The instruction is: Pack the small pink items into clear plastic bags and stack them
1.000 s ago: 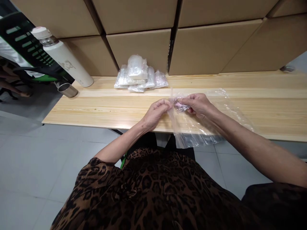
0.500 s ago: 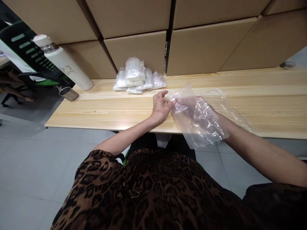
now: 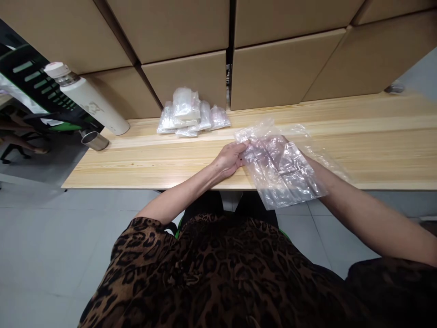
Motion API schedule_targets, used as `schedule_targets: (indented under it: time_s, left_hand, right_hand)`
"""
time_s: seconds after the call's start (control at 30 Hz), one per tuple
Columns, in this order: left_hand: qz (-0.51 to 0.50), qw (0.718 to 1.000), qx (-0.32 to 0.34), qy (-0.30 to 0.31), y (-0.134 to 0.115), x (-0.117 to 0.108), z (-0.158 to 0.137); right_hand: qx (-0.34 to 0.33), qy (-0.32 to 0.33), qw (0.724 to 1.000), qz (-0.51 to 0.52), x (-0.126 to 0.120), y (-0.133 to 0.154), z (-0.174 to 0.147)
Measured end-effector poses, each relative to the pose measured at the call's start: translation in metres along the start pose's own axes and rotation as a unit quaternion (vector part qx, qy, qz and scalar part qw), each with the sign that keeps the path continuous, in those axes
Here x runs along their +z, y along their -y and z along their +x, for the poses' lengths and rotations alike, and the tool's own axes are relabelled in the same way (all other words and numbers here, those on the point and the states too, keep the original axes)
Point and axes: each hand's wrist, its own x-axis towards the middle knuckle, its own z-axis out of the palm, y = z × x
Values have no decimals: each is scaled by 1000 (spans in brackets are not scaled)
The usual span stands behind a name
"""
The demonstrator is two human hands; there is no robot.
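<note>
Holding: left hand [image 3: 230,159] pinches the near-left edge of a clear plastic bag [image 3: 283,175], fingers closed on the film.
Right hand: right hand [image 3: 273,150] lies under or inside the bag, seen only through the crinkled plastic; whether it is open or gripping cannot be told.
Bag position: over the near edge of the wooden table [image 3: 143,159], its lower end hanging past the edge toward the person's lap.
Pile: small clear packets [image 3: 191,114] stacked at the back of the table, well apart from the hands, against cardboard boxes [image 3: 273,68].
Left end: white bottle [image 3: 88,98] lying tilted, with a metal cup [image 3: 94,140] just beside it.
</note>
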Motion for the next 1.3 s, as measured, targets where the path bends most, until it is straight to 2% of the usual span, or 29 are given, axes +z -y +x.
schedule_targets:
  time_s: [0.07, 0.13, 0.2, 0.27, 0.33, 0.37, 0.47, 0.53, 0.6, 0.7, 0.83, 0.9, 1.03, 1.13, 1.2, 1.3]
  left_hand:
    - [1, 1000, 4, -6, 3, 1, 1]
    - [0, 1000, 10, -20, 5, 0, 1]
    - [2, 999, 21, -38, 7, -1, 1]
    - [11, 998, 32, -43, 9, -2, 0]
    - [20, 998, 49, -36, 12, -2, 0]
    - [24, 998, 58, -31, 14, -1, 0]
    - [35, 995, 94, -18, 21, 5, -1]
    - [39, 992, 123, -3, 26, 7, 0]
    - [49, 987, 152, 13, 31, 8, -1]
    - [62, 984, 159, 47, 32, 4, -9]
    - [20, 990, 91, 108, 24, -2, -25]
    - [7, 991, 79, 105, 20, -4, -30]
    - [13, 994, 96, 54, 23, -7, -26]
    - [7, 994, 108, 29, 25, -5, -18]
    - [-6, 993, 115, 39, 24, -2, -15]
    - [-31, 991, 99, 83, 21, 4, -14]
  right_hand:
    - [2, 6, 1000, -2, -8, 3, 4]
    - [-32, -19, 999, -19, -19, 7, 7]
    - [-138, -95, 985, -41, -30, 15, 2]
    - [-295, -187, 934, -74, -35, 22, -14]
    - [-388, -203, 889, -134, -32, 27, -36]
    - [-391, -174, 886, -179, -26, 27, -46]
    - [-304, -29, 900, -310, -4, 14, -57]
    - [-278, 1, 893, -354, 8, -2, -46]
    - [-275, -4, 893, -357, 12, -17, -31]
    - [-267, -1, 911, -315, 8, -28, -17]
    - [-259, 8, 934, -246, 1, -28, -19]
    - [-266, 8, 936, -231, -1, -27, -21]
    - [-266, 3, 935, -234, -4, -28, -18]
    - [-255, 33, 948, -189, -8, -22, -17]
    - [-237, 74, 960, -128, -12, -14, -19]
    - [-161, 122, 978, -45, -18, 1, -25]
